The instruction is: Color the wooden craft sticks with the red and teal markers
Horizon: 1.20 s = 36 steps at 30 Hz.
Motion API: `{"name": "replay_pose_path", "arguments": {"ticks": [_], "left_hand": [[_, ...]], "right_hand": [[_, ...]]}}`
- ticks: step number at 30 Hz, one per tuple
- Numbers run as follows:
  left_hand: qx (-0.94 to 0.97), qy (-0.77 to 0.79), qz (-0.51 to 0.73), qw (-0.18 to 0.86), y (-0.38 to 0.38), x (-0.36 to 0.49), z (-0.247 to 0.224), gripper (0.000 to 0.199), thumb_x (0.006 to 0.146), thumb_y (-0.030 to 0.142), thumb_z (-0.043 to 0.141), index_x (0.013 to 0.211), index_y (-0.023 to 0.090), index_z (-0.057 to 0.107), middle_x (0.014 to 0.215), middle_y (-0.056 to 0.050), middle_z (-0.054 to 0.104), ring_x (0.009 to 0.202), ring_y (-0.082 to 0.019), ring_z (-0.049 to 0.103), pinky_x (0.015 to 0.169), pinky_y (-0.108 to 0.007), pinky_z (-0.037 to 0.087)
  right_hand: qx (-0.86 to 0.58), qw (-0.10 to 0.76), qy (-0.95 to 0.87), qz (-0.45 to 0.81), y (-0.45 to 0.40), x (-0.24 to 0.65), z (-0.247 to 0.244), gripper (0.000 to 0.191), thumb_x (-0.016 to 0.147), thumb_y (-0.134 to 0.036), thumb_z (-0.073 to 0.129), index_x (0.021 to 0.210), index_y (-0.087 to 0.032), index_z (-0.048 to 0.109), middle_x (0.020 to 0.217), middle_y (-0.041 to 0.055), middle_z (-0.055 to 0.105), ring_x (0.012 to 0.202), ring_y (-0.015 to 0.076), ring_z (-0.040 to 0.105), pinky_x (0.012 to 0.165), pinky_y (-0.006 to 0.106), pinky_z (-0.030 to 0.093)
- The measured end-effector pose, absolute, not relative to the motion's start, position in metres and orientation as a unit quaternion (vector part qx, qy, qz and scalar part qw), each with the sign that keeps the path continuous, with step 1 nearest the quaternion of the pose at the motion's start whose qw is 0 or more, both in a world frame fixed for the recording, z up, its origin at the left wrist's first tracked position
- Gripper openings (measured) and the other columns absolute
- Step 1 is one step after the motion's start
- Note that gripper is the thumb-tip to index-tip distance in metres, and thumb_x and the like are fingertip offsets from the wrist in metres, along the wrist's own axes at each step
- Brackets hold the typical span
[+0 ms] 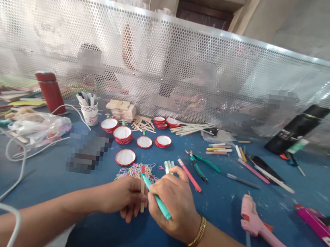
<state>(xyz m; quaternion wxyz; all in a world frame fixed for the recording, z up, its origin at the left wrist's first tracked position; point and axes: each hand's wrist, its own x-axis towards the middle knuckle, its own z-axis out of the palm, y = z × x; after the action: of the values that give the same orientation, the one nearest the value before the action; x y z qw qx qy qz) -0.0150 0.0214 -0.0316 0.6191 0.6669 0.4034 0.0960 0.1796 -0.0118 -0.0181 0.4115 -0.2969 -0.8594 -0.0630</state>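
Observation:
My left hand (131, 198) pinches a small wooden stick (142, 195) held roughly upright, its upper end coloured red. In my right hand (173, 201), which wears a gold bracelet, is a teal marker (159, 201), its tip touching or very near the stick just below the red part. Just beyond both hands lies a pile of colourful rubber bands (128, 171). Several round red-rimmed lids (125, 157) sit farther back, some stacked. Pale green markers (168, 166) and a red marker (190, 176) lie by my right hand's fingers.
Teal-handled pliers (197, 166) and a pink glue gun (268, 234) lie to the right. A red bottle (50, 92), a cup of markers (89, 114) and a white cable (22, 165) are on the left. A black bottle (298, 129) stands tilted before a perforated metal screen (149, 56).

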Motion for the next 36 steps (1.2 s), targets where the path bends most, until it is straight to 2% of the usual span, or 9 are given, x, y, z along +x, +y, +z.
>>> {"name": "replay_pose_path", "arguments": {"ticks": [5, 11, 23, 36], "left_hand": [[0.661, 0.408, 0.094, 0.623, 0.0213, -0.0134, -0.0291, 0.034, 0.083, 0.050, 0.056, 0.076, 0.016, 0.058, 0.059, 0.001, 0.060, 0.044, -0.009, 0.058, 0.042, -0.018, 0.042], [0.670, 0.413, 0.087, 0.611, 0.0221, -0.0115, -0.0247, 0.032, 0.082, 0.043, 0.055, 0.066, 0.016, 0.057, 0.056, 0.001, 0.058, 0.044, -0.009, 0.057, 0.042, -0.018, 0.042], [0.670, 0.416, 0.092, 0.608, 0.0206, -0.0109, -0.0240, 0.033, 0.079, 0.047, 0.055, 0.069, 0.016, 0.056, 0.058, 0.000, 0.059, 0.045, -0.010, 0.058, 0.042, -0.018, 0.042], [0.654, 0.424, 0.104, 0.617, 0.0181, -0.0101, -0.0248, 0.023, 0.078, 0.038, 0.053, 0.068, 0.017, 0.054, 0.055, 0.002, 0.058, 0.041, -0.010, 0.056, 0.040, -0.018, 0.040]], "right_hand": [[-0.310, 0.421, -0.850, -0.069, -0.0114, 0.1813, -0.0177, 0.009, 0.086, -0.018, 0.048, 0.082, -0.020, 0.056, 0.066, -0.0027, 0.060, 0.064, 0.0131, 0.052, 0.088, 0.040, 0.034], [-0.300, 0.415, -0.857, -0.061, -0.0119, 0.1820, -0.0204, 0.006, 0.085, -0.020, 0.049, 0.080, -0.020, 0.053, 0.066, -0.0027, 0.059, 0.064, 0.0125, 0.050, 0.092, 0.040, 0.036], [-0.295, 0.402, -0.864, -0.072, -0.0121, 0.1797, -0.0237, 0.008, 0.086, -0.022, 0.049, 0.083, -0.020, 0.055, 0.068, -0.0023, 0.061, 0.067, 0.0130, 0.052, 0.096, 0.041, 0.035], [-0.304, 0.411, -0.854, -0.092, -0.0129, 0.1807, -0.0206, 0.010, 0.085, -0.020, 0.049, 0.077, -0.018, 0.054, 0.063, -0.0026, 0.057, 0.063, 0.0122, 0.047, 0.092, 0.040, 0.033]]}}
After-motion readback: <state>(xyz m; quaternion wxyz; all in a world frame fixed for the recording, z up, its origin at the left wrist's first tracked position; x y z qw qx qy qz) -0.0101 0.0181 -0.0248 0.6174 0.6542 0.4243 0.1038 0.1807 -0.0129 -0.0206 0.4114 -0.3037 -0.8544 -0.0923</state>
